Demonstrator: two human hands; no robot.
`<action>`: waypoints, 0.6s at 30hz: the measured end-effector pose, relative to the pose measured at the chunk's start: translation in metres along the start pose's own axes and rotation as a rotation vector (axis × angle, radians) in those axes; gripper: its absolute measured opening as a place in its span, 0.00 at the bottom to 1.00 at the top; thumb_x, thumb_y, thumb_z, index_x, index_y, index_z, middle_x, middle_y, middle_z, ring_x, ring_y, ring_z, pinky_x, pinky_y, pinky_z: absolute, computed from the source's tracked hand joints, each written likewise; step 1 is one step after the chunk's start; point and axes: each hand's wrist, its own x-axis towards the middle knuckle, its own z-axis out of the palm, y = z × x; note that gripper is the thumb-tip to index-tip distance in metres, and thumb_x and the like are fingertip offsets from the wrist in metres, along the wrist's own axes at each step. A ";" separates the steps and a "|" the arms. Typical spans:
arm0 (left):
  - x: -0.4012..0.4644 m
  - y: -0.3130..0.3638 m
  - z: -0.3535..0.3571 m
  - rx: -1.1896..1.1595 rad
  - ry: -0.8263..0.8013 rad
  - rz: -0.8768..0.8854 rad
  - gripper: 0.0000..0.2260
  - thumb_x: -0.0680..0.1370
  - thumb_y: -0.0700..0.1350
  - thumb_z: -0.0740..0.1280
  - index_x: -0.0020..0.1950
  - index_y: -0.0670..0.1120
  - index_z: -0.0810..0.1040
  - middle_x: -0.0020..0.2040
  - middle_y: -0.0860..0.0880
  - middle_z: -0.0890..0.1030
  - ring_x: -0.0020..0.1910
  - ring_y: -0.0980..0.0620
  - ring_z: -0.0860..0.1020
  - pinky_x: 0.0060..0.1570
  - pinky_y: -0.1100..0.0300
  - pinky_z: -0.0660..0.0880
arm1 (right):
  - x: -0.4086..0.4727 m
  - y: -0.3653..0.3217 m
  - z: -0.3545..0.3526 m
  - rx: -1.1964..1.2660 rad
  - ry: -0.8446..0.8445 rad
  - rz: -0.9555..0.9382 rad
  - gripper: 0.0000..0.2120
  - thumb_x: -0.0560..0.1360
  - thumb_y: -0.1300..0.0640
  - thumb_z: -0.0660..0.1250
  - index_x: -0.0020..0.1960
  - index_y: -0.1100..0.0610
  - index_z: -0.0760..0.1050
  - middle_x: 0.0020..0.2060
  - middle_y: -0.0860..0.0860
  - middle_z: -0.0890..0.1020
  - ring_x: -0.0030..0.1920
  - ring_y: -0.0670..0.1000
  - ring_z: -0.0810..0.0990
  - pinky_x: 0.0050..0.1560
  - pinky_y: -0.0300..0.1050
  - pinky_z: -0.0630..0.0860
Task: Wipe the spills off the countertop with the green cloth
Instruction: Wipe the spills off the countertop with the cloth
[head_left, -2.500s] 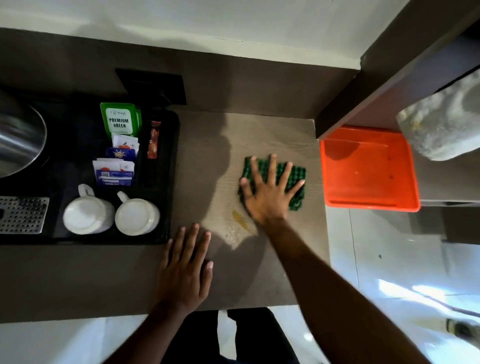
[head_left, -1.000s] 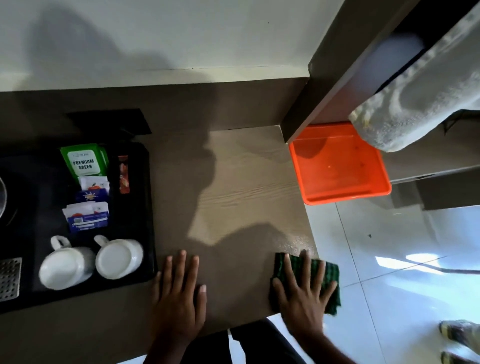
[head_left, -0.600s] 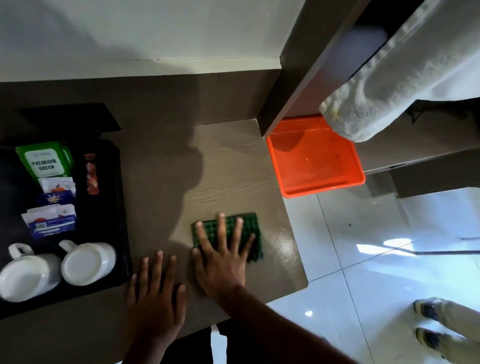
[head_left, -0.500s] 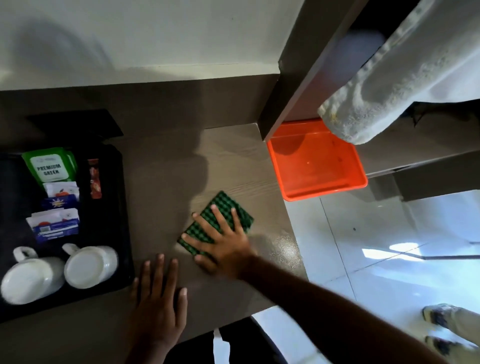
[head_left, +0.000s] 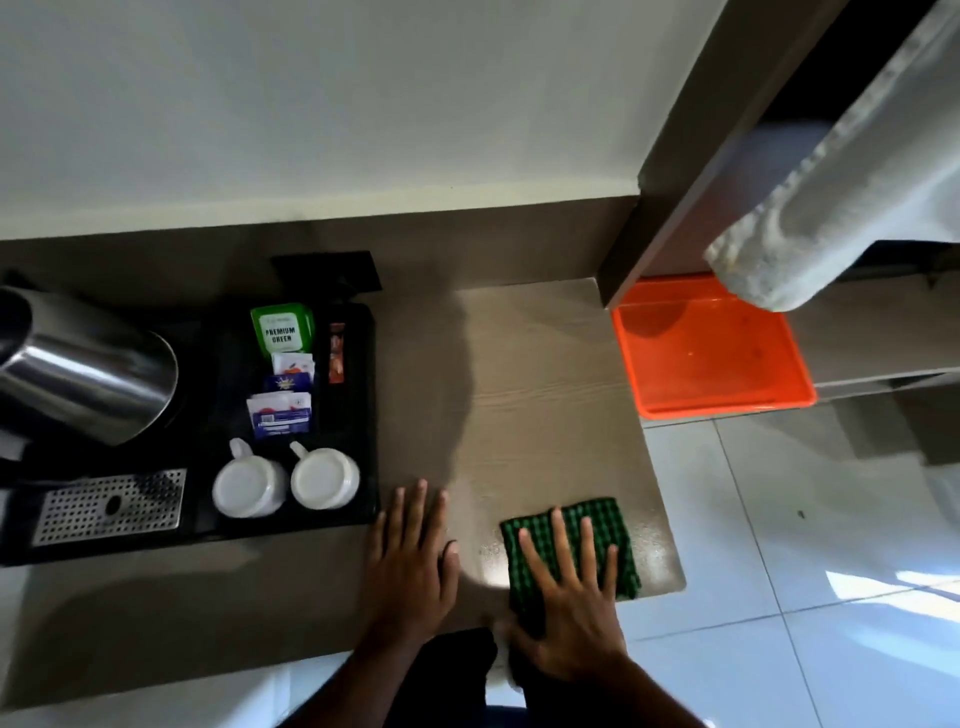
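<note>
The green checked cloth (head_left: 602, 525) lies flat near the front right corner of the brown countertop (head_left: 540, 374). My right hand (head_left: 569, 603) presses down on it with fingers spread, the palm hanging over the front edge. My left hand (head_left: 410, 561) rests flat on the counter just left of the cloth, fingers together, holding nothing. A faint wet sheen shows on the counter beside the cloth; no clear spill shows elsewhere.
A black tray (head_left: 363, 415) at the left holds two upturned white mugs (head_left: 283, 480), tea sachets (head_left: 283, 332) and a steel kettle (head_left: 88, 369). An orange tray (head_left: 711, 353) sits past the counter's right edge. A white towel (head_left: 841, 171) hangs at the upper right.
My right hand has slid the cloth from the middle of the counter back toward the front right corner. The left hand has stayed flat on the counter.
</note>
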 end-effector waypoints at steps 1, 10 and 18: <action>0.000 0.001 -0.002 -0.002 -0.008 -0.006 0.28 0.80 0.54 0.58 0.80 0.49 0.65 0.81 0.44 0.65 0.80 0.40 0.62 0.74 0.40 0.64 | -0.010 0.008 -0.001 -0.038 -0.026 -0.054 0.53 0.65 0.16 0.57 0.82 0.42 0.55 0.83 0.56 0.56 0.81 0.68 0.51 0.77 0.72 0.46; 0.003 0.011 -0.016 -0.032 -0.056 -0.041 0.27 0.81 0.55 0.54 0.78 0.46 0.70 0.79 0.42 0.68 0.78 0.37 0.66 0.73 0.42 0.61 | -0.015 0.036 -0.029 -0.204 -0.091 -0.195 0.33 0.55 0.38 0.84 0.59 0.44 0.86 0.60 0.50 0.86 0.56 0.61 0.87 0.47 0.57 0.86; -0.029 -0.029 0.000 0.038 -0.086 0.058 0.30 0.81 0.62 0.55 0.82 0.53 0.61 0.83 0.48 0.60 0.82 0.44 0.58 0.76 0.39 0.60 | 0.005 0.015 -0.028 -0.104 -0.063 -0.178 0.36 0.63 0.45 0.70 0.72 0.43 0.75 0.73 0.51 0.77 0.71 0.65 0.75 0.73 0.69 0.50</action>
